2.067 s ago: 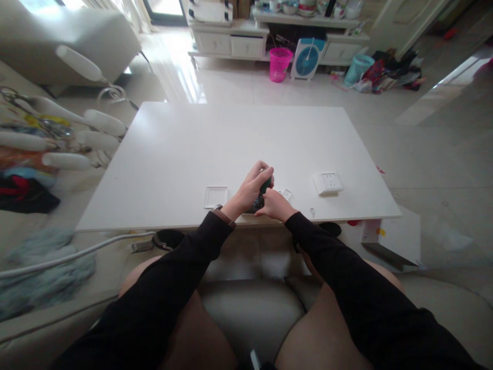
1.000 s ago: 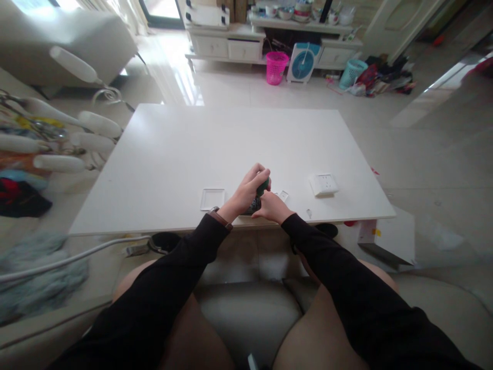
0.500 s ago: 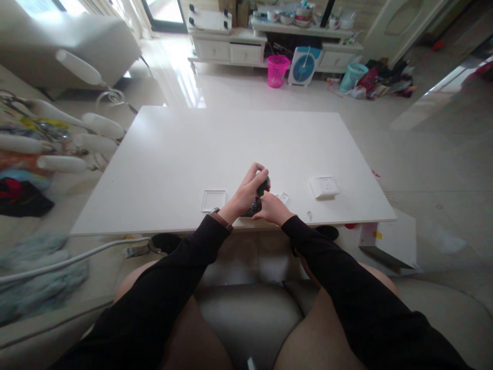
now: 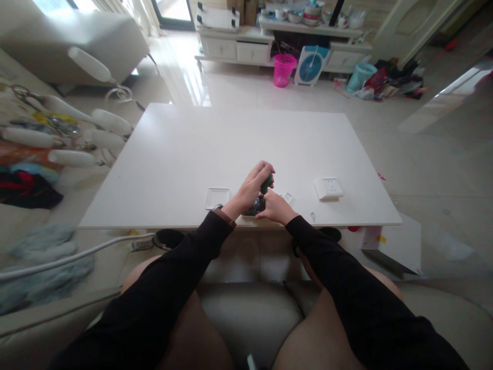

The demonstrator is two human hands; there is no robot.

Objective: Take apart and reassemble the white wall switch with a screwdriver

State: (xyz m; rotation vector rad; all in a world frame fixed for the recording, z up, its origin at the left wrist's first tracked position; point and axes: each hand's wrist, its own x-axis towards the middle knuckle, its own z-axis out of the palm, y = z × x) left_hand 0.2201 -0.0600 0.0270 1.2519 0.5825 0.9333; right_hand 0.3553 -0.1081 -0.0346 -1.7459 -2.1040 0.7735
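My left hand (image 4: 250,190) is closed round the green handle of a screwdriver (image 4: 266,183) that stands upright near the front edge of the white table (image 4: 231,139). Its tip goes down into a small dark part (image 4: 254,208) lying on the table. My right hand (image 4: 274,206) is closed on that dark part from the right side. A white square frame (image 4: 217,198) lies just left of my hands. A white wall socket (image 4: 328,188) lies to the right. A small white piece (image 4: 287,197) and a screw (image 4: 313,217) lie between the hands and the socket.
A drying rack with white bars (image 4: 77,133) stands left of the table. A white cable (image 4: 77,254) and a mop run along the floor at the left. A pink basket (image 4: 283,70), a blue fan (image 4: 311,65) and a low cabinet (image 4: 239,49) stand at the back.
Both hands stay in the same place on the screwdriver and the dark part. My left fingers shift slightly on the green handle. The view drifts a little.
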